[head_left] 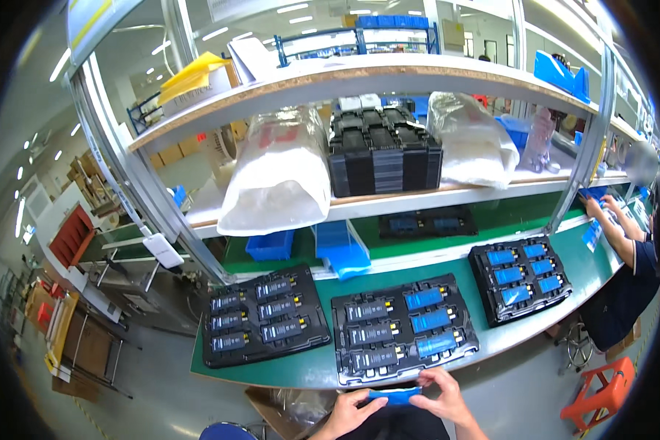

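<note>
Close to my body, below the bench's front edge, I hold a small flat blue pack [396,397] with a pale strip along its top edge. My left hand [350,413] pinches its left end, and my right hand [446,402] grips the right end. Just beyond my hands lies the middle black tray [339,312], with black packs [369,334] in its left column and blue ones [431,320] in its right. To the left, another black tray [317,323] carries several black packs. A third tray [484,299], at the right, bears several blue-faced packs.
Behind the trays are a blue bin [270,246], blue sheets [342,253] and another loaded tray [427,222]. Stacked black trays [386,167] stand on the shelf between plastic bags [279,176]. A co-worker's arms [617,226] reach in from the right, near a red stool [601,396].
</note>
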`<state>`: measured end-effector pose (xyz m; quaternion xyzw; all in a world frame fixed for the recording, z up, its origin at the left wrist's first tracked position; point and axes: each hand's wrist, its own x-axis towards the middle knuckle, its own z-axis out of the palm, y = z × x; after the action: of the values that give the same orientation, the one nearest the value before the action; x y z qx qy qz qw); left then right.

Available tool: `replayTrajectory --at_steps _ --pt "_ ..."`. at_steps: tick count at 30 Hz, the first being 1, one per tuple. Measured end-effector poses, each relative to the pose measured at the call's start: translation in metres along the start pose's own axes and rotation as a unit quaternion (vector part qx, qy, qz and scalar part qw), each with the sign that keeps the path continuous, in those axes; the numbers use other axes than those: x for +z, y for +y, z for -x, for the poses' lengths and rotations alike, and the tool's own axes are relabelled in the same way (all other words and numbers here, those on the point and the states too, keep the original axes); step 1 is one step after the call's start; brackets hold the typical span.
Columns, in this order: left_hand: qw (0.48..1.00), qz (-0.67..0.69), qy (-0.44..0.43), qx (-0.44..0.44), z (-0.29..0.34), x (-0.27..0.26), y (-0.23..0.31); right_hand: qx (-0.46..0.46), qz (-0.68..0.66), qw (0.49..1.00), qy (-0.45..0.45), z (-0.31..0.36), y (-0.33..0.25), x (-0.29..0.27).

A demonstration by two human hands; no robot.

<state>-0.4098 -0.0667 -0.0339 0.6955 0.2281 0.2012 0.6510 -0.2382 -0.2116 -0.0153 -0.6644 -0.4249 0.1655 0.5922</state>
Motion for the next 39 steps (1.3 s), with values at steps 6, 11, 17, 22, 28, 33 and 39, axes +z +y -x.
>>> replayTrajectory --at_steps 6,11,17,22,28,33,39 --pt "0.999 -0.037 0.031 0.007 0.004 -0.007 0.033 0.086 -0.088 0.981 -0.15 -0.001 0.014 0.003" --pt "0.997 -0.037 0.055 -0.031 0.002 -0.009 0.037 0.079 -0.103 0.988 -0.087 -0.005 0.013 0.016" --pt "0.956 -0.289 0.058 0.007 0.006 -0.03 0.018 0.039 -0.047 0.997 -0.042 -0.015 0.002 0.018" --pt "0.902 -0.397 0.168 -0.005 0.003 -0.047 0.008 0.205 -0.154 0.966 0.039 -0.048 0.014 0.0" --pt "0.875 -0.455 0.151 0.062 0.003 -0.039 -0.012 0.201 -0.097 0.974 0.029 -0.079 0.054 0.006" --pt "0.874 -0.466 0.109 0.081 -0.005 -0.032 -0.004 0.194 -0.067 0.978 0.028 -0.102 0.058 -0.006" --pt "0.849 -0.501 0.115 0.12 -0.016 -0.032 -0.001 0.273 -0.084 0.95 -0.128 -0.098 0.039 0.013"
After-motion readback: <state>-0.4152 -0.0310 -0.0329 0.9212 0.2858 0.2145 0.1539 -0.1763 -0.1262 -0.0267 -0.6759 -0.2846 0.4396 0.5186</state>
